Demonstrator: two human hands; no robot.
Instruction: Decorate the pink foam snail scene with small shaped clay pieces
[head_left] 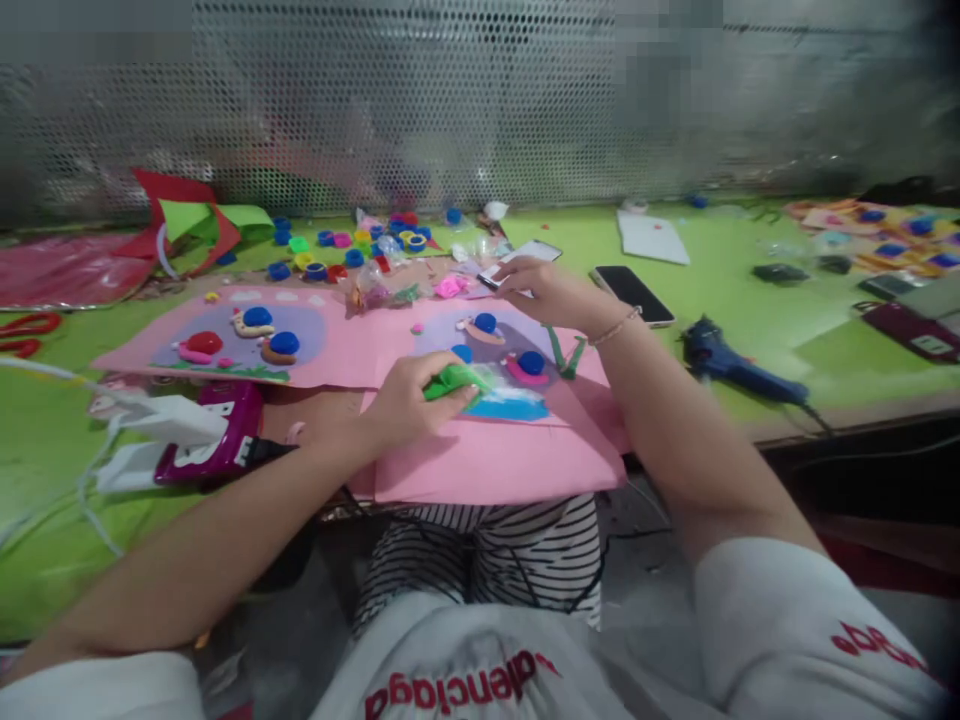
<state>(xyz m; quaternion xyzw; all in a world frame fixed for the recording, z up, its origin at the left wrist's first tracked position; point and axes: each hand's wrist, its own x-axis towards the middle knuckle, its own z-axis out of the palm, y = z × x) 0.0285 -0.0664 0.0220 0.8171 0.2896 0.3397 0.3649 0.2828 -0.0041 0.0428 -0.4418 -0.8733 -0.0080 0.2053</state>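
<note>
My left hand (409, 400) is closed round a green felt piece (452, 380), holding it over a pink felt sheet (495, 455) that lies on the table's front edge. On that sheet are a purple patch with snail shapes and blue bottle caps (531, 362). My right hand (541, 290) reaches to the far edge of the sheet, fingers curled on small pieces beside a white card (525, 255); what they hold I cannot make out. A second pink sheet (225, 345) with similar snails lies to the left.
A green table (750, 310) carries a blue glue gun (731, 365), a black phone (634, 293), a purple and white glue gun (202, 435), scattered coloured caps (352, 245), red scissors (26, 333) and felt scraps. A perforated metal wall stands behind.
</note>
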